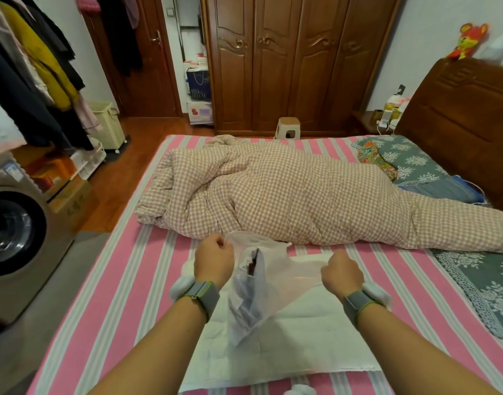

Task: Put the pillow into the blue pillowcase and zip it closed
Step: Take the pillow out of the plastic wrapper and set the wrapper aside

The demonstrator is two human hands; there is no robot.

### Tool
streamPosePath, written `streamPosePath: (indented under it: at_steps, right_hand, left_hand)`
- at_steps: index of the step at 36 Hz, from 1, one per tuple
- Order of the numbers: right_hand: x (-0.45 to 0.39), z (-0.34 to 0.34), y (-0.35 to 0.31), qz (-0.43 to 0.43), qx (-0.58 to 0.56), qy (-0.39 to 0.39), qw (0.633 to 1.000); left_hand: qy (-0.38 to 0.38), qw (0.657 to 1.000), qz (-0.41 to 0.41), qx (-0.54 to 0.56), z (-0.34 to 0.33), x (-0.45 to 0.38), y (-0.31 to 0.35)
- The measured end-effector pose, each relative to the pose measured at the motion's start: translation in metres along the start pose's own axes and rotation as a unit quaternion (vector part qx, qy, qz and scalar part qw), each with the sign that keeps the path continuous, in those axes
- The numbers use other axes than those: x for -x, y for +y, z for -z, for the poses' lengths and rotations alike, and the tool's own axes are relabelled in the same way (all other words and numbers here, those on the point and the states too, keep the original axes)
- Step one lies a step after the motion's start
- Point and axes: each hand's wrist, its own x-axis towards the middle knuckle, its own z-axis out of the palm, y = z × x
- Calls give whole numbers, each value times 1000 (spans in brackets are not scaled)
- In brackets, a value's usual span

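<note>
Pillow (pixel 287 346): white, flat, lying on the bed (pixel 116 280) right in front of you, long side across, partly covered by the bag you're holding. Blue pillowcase: can't tell for sure; something bluish-grey with a dark red patch shows through the translucent plastic bag (pixel 261 283), could be it, too blurred to confirm

Your left hand (pixel 214 259) is clenched on the bag's upper left edge, fingers curled round the thin plastic. Your right hand (pixel 342 273) is clenched too, gripping the bag's right edge, plastic stretched taut between both hands. Bag is lifted above the pillow, its lower end hanging down toward the pillow's middle. Grey bands with white pads on both wrists

Rest: pink-and-white striped sheet on the bed. A checked pink quilt (pixel 296 195) bunched across the bed beyond your hands, well apart from the pillow. Grey floral cover (pixel 484 283) on the right side of the bed, a colourful patterned cushion (pixel 376 159) near the wooden headboard (pixel 467 124). Brown wardrobe (pixel 296 61) on the far wall, small stool (pixel 288 128) in front of it. Washing machine (pixel 13 238) at left, clothes on a rack (pixel 30 72) above it, laundry basket (pixel 106 125) beside
</note>
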Motion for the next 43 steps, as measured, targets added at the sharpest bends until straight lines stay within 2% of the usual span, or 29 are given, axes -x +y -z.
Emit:
streamPosePath:
  at_steps: [4, 7, 9, 12, 14, 18, 20, 23, 25, 26, 28, 30, 33, 37, 40, 42, 43]
  right_hand:
    - [7, -1, 1, -15, -40, 11, 999]
    - [16, -3, -4, 10, -24, 38, 999]
    - [23, -3, -11, 81, -62, 39, 994]
    - [33, 5, -35, 237, -112, -21, 965]
    - [35, 10, -54, 290, -64, -71, 952]
    - [17, 10, -75, 238, 66, -105, 963]
    - [13, 13, -81, 236, 120, -85, 961]
    - [10, 33, -97, 312, 76, -9, 947]
    - [16, 53, -118, 420, 67, 6, 905]
    - [23, 63, -131, 473, 73, 0, 878]
    - [35, 82, -153, 535, 74, 20, 841]
    - [40, 99, -169, 566, 48, 49, 821]
    - [42, 127, -185, 555, 41, 32, 830]
    - [35, 165, -185, 537, 49, -9, 842]
    - [39, 200, -168, 514, -97, -47, 851]
    - [43, 227, -148, 500, -215, -30, 839]
    - [44, 231, -143, 497, -258, -37, 828]
  left_hand:
    - [2, 998, -53, -39, -4, 13, 16]
    - [-6, 999, -33, -19, -5, 11, 18]
    - [-20, 1000, -12, 7, -4, 7, 22]
    - [-78, 995, -13, 65, -3, 9, 36]
    - [-119, 988, -24, 92, -3, 12, 46]
    - [-171, 975, -51, 131, 3, 17, 57]
    - [-211, 965, -74, 135, 12, 20, 56]
    - [-295, 936, -47, 188, 24, 17, 41]
    - [-279, 928, 29, 244, 28, 9, 23]
    - [-237, 937, 62, 248, 29, 5, 12]
    - [-166, 961, 95, 198, 25, -7, -8]
    - [-166, 970, 127, 123, 18, -13, -23]
    - [-221, 953, 186, 91, 13, -11, -30]
    - [-200, 952, 208, 106, 10, -11, -20]
    - [-181, 956, 178, 148, 5, -14, -8]
    - [-186, 946, 162, 211, -1, -18, 6]
    - [-193, 934, 179, 243, 3, -20, 2]
